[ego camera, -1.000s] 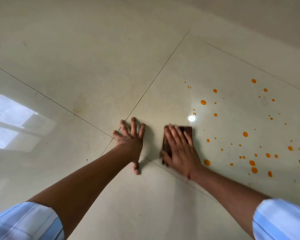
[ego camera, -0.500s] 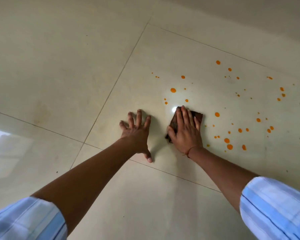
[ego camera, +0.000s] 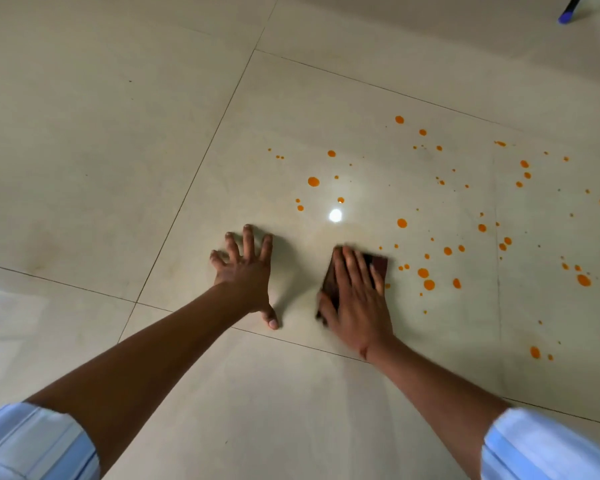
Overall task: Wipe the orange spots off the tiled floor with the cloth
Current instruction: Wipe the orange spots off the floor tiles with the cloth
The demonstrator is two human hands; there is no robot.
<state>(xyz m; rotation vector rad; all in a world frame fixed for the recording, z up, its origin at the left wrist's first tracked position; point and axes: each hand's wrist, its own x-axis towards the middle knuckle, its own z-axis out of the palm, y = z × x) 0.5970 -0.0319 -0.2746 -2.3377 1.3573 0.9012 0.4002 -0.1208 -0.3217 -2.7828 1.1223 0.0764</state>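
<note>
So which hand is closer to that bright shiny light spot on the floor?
About even, the right perhaps slightly. The right hand, pressing the cloth, sits below-right of the light spot; the left hand lies flat, below-left.

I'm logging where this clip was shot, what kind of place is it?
Probably an indoor room, perhaps in a home: glossy cream floor tiles with thin grout lines, a ceiling light's reflection, and a blue-tipped leg, maybe furniture, at the far edge.
</note>
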